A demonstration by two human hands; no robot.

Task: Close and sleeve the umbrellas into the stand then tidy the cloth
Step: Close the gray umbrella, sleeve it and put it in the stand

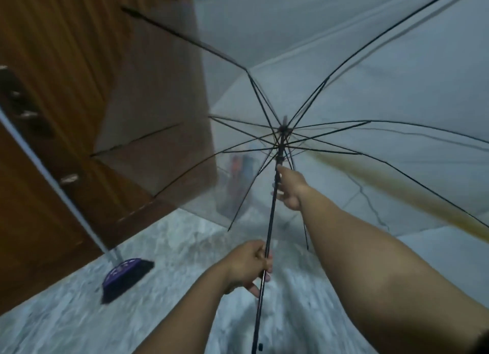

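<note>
Both hands hold the one shaft. Left hand (250, 265) has its grip curled round the black shaft (267, 237) of the clear umbrella (397, 102) low down, at about 6 o'clock from the hub. Right hand (289, 188) grips the same shaft higher up, just below the runner (279, 159), thumb pointing toward it.

Assessment: the lower hand steadies the shaft while the upper one is placed to work the runner and draw it down. The canopy is fully spread, ribs (330, 78) radiating from the hub, so the closing step is judged not yet done. Risk noted: ribs reach close to the wooden door (92, 76) at 9 o'clock and could catch on it as the canopy folds.

Containers: seen through the canopy, at roughly 8 o'clock from the hub, a pale stand (234, 187) rests on the floor (172, 248) near the door's edge. Coloured upright shapes sit inside it; the frame is too blurred to identify them. No sleeve or cloth can be made out.

Other items: a purple-headed broom (124, 277) leans against the door at 8 o'clock, bristles on the floor, well apart from the hands.
</note>
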